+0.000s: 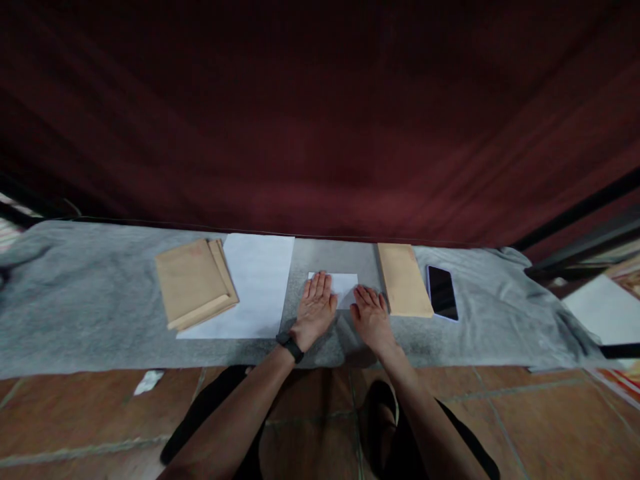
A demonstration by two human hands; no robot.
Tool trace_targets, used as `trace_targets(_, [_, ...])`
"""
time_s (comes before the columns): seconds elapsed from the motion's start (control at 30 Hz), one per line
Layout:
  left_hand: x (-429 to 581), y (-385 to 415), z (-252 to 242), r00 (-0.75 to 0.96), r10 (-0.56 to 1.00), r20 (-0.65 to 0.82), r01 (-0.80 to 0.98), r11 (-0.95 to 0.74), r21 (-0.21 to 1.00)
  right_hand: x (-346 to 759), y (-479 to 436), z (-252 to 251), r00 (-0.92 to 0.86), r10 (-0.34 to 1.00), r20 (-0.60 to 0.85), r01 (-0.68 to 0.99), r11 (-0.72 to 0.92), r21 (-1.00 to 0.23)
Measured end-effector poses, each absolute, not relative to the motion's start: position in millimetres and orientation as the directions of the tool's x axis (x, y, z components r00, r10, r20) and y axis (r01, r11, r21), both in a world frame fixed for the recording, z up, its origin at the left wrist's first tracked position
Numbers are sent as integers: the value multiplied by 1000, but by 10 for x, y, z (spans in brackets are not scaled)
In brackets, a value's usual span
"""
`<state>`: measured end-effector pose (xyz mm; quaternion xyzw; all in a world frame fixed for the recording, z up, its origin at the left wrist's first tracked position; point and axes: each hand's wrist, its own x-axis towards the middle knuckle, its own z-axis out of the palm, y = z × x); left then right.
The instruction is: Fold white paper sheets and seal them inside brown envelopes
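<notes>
A small folded white paper (344,285) lies on the grey cloth (75,307) in front of me. My left hand (315,308) rests flat on its left part, fingers stretched out together. My right hand (370,313) lies flat beside it, touching the paper's lower right edge. A black band sits on my left wrist. Neither hand holds anything.
To the left lie a stack of brown envelopes (195,283) partly on a large white sheet (255,280). To the right are a single brown envelope (404,280) and a dark phone (442,292). A dark red curtain hangs behind. A paper scrap (149,381) lies on the tiled floor.
</notes>
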<state>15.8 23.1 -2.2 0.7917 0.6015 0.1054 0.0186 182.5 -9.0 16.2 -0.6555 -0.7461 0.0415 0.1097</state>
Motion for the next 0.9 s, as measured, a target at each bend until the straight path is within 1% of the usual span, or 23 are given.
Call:
trace_targets(0.17, [89,193,-3,238,961,141,953,-259,156,1845,-75,138,-111,990,86,971,126,-204])
trace_targets(0.27, [100,175,26,225,964,144,955,-248,165,1860,-40,105,-104,988,112,967,127,-222])
trace_targets(0.43, [133,159,72,223,963,149,951,-249,182,1830,69,76,-157,971,178,934,204,-292])
trace_targets(0.57, [137,150,97,236,961,146,948,-261,182,1720,142,70,-215,965,147,915,252,-314])
trace_targets(0.73, [132,142,114,270,952,147,939,-294,180,1587,187,44,-265,960,93,919,281,-276])
trace_targets(0.9, [130,130,96,293,944,150,929,-318,188,1548,195,-14,-234,964,126,944,256,-209])
